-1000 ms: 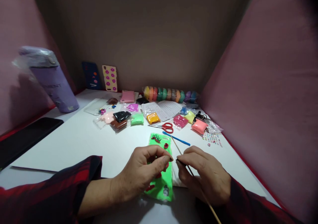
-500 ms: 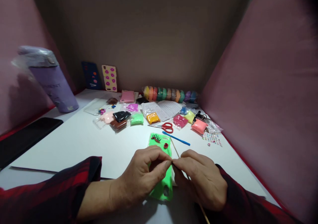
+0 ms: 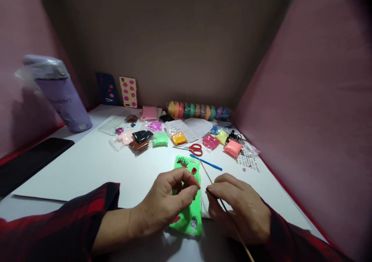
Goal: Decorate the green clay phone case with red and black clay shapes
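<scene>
My left hand point(image 3: 171, 200) hovers over a bright green clay-covered phone case point(image 3: 196, 207), thumb and forefinger curled into a pinch. Anything between those tips is too small to make out. To the right of the case, my right hand point(image 3: 240, 207) is closed on a thin wooden stick point(image 3: 206, 171) that slants down through its fingers. A tiny dark bit point(image 3: 207, 191) shows at its fingertips. Dark red clay shapes lie on the case: a fringed piece point(image 3: 183, 161), a small flower-like piece point(image 3: 194, 170) and a piece point(image 3: 175, 219) partly behind my left hand.
Beyond the case lie red-handled scissors point(image 3: 196, 149) and a blue tool point(image 3: 207, 162). Several clay packets, such as a black one point(image 3: 142, 136) and a coral one point(image 3: 233, 148), surround written paper point(image 3: 192, 129). A purple bottle point(image 3: 65, 99) and black phone point(image 3: 37, 161) are left; gems point(image 3: 248, 162) right.
My hands have moved apart; their fingertips met before and now have a gap between them. The right hand has shifted slightly right and down with the stick, and a dark bit shows at its tips.
</scene>
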A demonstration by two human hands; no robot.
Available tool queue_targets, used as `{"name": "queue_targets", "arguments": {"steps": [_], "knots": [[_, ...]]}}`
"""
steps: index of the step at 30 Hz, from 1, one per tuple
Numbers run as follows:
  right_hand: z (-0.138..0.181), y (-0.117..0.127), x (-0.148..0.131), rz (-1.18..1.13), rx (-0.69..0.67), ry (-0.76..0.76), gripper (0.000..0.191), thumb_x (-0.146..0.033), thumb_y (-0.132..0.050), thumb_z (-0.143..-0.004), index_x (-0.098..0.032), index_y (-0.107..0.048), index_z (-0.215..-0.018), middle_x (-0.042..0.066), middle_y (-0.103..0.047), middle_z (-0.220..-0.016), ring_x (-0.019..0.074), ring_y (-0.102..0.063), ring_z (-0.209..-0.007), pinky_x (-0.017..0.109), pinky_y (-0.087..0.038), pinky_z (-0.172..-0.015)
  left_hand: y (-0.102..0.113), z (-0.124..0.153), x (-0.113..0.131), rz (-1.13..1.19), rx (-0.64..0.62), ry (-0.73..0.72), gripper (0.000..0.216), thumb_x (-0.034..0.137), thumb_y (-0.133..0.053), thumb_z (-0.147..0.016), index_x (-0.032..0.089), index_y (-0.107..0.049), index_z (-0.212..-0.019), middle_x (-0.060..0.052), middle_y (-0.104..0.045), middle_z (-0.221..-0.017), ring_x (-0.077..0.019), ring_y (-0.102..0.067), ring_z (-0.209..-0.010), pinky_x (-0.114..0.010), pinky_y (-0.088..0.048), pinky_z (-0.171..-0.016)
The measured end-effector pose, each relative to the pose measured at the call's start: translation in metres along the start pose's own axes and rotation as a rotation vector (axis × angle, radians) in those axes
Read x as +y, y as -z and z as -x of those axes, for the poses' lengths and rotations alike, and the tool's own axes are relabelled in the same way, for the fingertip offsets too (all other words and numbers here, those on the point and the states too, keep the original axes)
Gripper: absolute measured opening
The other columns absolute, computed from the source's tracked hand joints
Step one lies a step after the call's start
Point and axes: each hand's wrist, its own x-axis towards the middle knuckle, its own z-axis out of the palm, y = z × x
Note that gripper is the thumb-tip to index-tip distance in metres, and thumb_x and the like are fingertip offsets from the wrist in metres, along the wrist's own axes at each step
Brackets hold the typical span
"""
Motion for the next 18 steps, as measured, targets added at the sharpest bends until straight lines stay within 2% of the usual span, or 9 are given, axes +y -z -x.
{"name": "queue_targets", "arguments": {"steps": [4,8,10,15,18], "knots": [[-0.0005,-0.0007,-0.0006,0.001,0.025,0.014,0.022,0.000,-0.053,-0.080,-0.014,-0.057,-0.096,0.004,-0.058,-0.066,0.0142,-0.052,-0.058,0.024,-0.044,-0.048,0.0021,0.0017,-0.0016,0.095,-0.046,-0.039,0.022,0.032,-0.050,-0.092,0.016,-0.054,-0.078,0.001,-0.054,-0.071,-0.0089,-0.046,-0.062,-0.019,-0.041,-0.055],[-0.0025,0.0032,-0.0007,0.002,-0.008,0.017,0.024,-0.001,-0.052,-0.081,-0.015,-0.056,-0.099,0.003,-0.058,-0.066,0.0136,-0.051,-0.057,0.024,-0.045,-0.048,0.0018,0.0014,-0.0028,0.110,-0.022,-0.034,0.035,0.040,-0.045,-0.094,0.015,-0.050,-0.070,0.003,-0.049,-0.064,-0.0067,-0.042,-0.054,-0.017,-0.040,-0.049],[-0.0020,0.0039,-0.0007,-0.012,-0.020,-0.007,0.026,0.000,-0.053,-0.079,-0.017,-0.056,-0.099,0.002,-0.059,-0.066,0.0128,-0.052,-0.056,0.023,-0.045,-0.048,0.0015,0.0008,-0.0026,0.125,0.010,-0.004,0.035,0.042,-0.049,-0.093,0.015,-0.050,-0.070,0.003,-0.048,-0.064,-0.0066,-0.041,-0.053,-0.018,-0.042,-0.049],[0.0048,0.0005,-0.0003,-0.116,0.117,-0.091,0.030,0.002,-0.057,-0.075,-0.016,-0.058,-0.099,0.005,-0.063,-0.070,0.0150,-0.057,-0.062,0.026,-0.048,-0.051,0.0023,-0.0008,-0.0018,0.034,0.094,-0.013,0.023,0.034,-0.064,-0.082,0.014,-0.057,-0.072,0.001,-0.055,-0.065,-0.0088,-0.047,-0.057,-0.019,-0.044,-0.049],[0.0047,0.0030,-0.0024,-0.135,0.143,-0.106,0.033,0.004,-0.056,-0.074,-0.016,-0.057,-0.100,0.005,-0.065,-0.068,0.0160,-0.059,-0.063,0.028,-0.050,-0.052,0.0034,-0.0036,-0.0036,0.054,0.125,0.030,0.024,0.034,-0.069,-0.077,0.014,-0.057,-0.070,-0.001,-0.058,-0.065,-0.0114,-0.050,-0.057,-0.021,-0.046,-0.047]]}}
